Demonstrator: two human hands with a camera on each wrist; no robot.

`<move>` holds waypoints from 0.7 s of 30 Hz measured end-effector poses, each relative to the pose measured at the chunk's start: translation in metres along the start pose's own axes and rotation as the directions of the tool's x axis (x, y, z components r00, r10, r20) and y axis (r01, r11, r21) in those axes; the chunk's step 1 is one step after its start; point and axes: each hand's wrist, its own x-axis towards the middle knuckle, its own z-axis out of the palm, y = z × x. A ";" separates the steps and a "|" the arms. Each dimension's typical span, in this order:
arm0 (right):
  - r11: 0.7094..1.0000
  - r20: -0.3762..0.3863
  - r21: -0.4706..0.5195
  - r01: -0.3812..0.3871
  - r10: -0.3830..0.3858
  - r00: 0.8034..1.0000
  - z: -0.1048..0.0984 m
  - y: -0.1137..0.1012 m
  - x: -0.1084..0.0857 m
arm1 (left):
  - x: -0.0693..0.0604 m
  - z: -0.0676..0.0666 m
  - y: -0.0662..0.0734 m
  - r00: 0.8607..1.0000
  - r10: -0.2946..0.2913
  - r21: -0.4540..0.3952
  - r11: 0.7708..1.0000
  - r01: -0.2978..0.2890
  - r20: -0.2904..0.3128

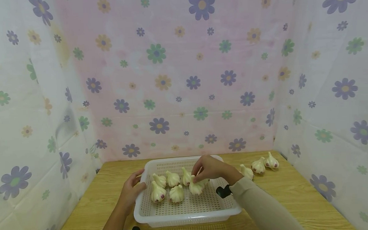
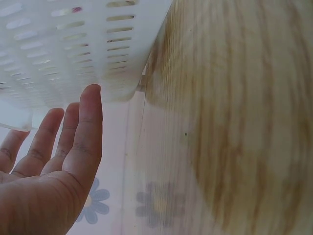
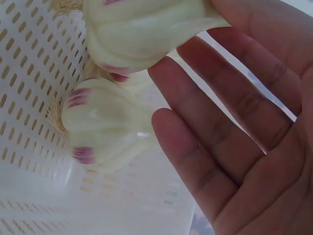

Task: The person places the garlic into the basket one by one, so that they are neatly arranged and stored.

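Observation:
A white plastic basket [image 1: 187, 217] with slotted walls stands on the table, several garlic bulbs inside it. My right hand [image 1: 211, 169] is over the basket's right half and pinches one garlic bulb [image 1: 196, 188] by its neck. In the right wrist view that held bulb [image 3: 142, 34] is above another bulb [image 3: 105, 125], which lies close to the slotted wall. At the basket's left side, my left hand [image 1: 129, 191] rests against the rim and outer wall. Its fingers are fairly straight in the left wrist view, beside the slotted wall [image 2: 73, 44].
To the right of the basket, garlic bulbs [image 1: 258, 166] lie on the wooden table [image 1: 284, 196], one partly hidden by my right forearm. Flower-patterned sheets [image 1: 183, 94] hang at the back and both sides. Dark wrist straps show on both arms.

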 end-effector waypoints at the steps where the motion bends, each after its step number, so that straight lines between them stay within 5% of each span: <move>1: 1.000 0.006 -0.009 0.002 -0.002 1.000 0.001 0.000 0.001 | 0.000 0.000 0.000 1.000 0.000 0.000 1.000 0.000 -0.003; 21: 0.983 0.019 -0.142 -0.118 0.122 0.992 0.016 -0.005 0.017 | -0.001 0.000 0.000 1.000 0.012 0.010 1.000 -0.012 0.011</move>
